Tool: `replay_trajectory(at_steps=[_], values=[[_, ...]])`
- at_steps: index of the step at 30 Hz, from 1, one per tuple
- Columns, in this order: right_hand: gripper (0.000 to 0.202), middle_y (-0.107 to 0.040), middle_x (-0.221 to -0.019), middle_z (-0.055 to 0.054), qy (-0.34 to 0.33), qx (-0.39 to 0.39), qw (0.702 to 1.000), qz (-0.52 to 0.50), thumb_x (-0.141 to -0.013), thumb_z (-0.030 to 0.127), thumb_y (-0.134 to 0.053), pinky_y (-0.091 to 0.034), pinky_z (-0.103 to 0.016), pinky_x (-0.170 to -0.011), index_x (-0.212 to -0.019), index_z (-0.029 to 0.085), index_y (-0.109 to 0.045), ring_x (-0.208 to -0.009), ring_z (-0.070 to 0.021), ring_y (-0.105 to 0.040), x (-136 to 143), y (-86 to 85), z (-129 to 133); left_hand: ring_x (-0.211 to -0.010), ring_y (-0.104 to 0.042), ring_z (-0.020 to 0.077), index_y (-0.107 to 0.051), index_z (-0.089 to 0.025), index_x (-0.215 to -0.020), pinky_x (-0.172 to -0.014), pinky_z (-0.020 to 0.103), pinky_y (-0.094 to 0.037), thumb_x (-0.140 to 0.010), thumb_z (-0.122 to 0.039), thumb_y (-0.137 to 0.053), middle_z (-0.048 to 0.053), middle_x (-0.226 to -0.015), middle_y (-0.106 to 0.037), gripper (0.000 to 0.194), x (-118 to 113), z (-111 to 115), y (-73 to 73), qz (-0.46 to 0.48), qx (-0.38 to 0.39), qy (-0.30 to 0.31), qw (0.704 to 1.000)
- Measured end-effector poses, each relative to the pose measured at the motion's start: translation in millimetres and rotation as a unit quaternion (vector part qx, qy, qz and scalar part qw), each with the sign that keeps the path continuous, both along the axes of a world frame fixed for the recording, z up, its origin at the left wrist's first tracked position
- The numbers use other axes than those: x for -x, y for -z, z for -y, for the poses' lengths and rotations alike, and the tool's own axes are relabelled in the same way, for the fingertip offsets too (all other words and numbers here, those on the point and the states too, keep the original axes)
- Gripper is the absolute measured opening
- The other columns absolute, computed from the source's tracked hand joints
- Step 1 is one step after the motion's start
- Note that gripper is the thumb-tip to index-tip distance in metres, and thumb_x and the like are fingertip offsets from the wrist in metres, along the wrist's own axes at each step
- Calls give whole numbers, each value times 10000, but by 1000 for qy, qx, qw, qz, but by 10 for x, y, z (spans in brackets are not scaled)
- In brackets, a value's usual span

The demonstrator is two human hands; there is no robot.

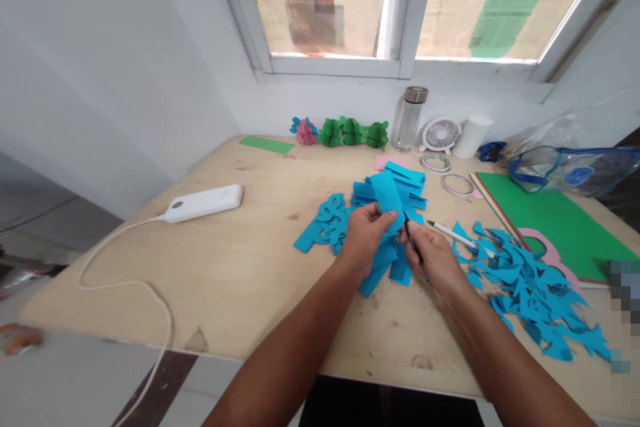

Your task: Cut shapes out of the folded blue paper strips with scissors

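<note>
My left hand (367, 233) pinches a folded strip of blue paper (385, 190) between thumb and fingers. In my right hand (433, 250) is a pair of dark scissors (413, 240), its blades at the right edge of that strip. Beneath and behind both hands lie more blue paper strips (364, 192). Left of them is a small heap of curly cut blue shapes (330, 223). A wide scatter of blue offcuts (535, 287) spreads to the right of my right hand. Most of the scissors is hidden by my fingers.
A white pen (453, 235) lies by the offcuts, near a stack of coloured sheets (555, 220). Tape rolls (435, 163), a glass bottle (411, 120), a small fan (441, 133) and green paper figures (351, 131) stand at the back. A corded white power bank (205, 203) lies left.
</note>
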State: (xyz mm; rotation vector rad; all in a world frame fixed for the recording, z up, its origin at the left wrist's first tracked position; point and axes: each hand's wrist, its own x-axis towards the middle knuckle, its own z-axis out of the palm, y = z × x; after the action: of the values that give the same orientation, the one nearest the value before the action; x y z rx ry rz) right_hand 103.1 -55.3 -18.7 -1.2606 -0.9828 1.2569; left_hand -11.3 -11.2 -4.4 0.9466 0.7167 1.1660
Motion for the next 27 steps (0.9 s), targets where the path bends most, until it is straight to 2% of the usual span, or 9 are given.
replay_trajectory(at_steps=[7,19,23,27], values=[[455,-384,-380,75,6,7,1000,2,-747,617,-582,-162,-190,-328,-680,168,-544,-322,-49,-264,-10,6,-17,-518,-515,101,-607,-134,-620,-566,246,-426,-653,-253,-691,4,-567,-594,149,0,15,-1,-8,7,11,1000],[469,-384,-369,79,6,11,1000,9,-744,628,-575,-154,-189,-327,-683,164,-550,-313,-43,-266,-20,23,-18,-511,-513,103,-595,-139,-605,-561,247,-420,-668,-243,-656,-1,-547,-585,137,-1,16,-9,-12,7,13,1000],[468,-381,-367,82,3,9,1000,12,-752,627,-570,-162,-189,-332,-696,163,-553,-316,-45,-268,-18,23,-23,-528,-514,103,-592,-138,-618,-562,242,-413,-664,-255,-663,1,-570,-589,145,0,18,-9,-21,8,5,1000],[455,-385,-374,82,-4,6,1000,14,-770,615,-560,-163,-189,-337,-704,165,-549,-320,-46,-265,-20,18,-23,-515,-465,86,-562,-148,-594,-554,231,-388,-657,-294,-680,-21,-554,-552,198,16,7,-19,-36,9,-28,999]])
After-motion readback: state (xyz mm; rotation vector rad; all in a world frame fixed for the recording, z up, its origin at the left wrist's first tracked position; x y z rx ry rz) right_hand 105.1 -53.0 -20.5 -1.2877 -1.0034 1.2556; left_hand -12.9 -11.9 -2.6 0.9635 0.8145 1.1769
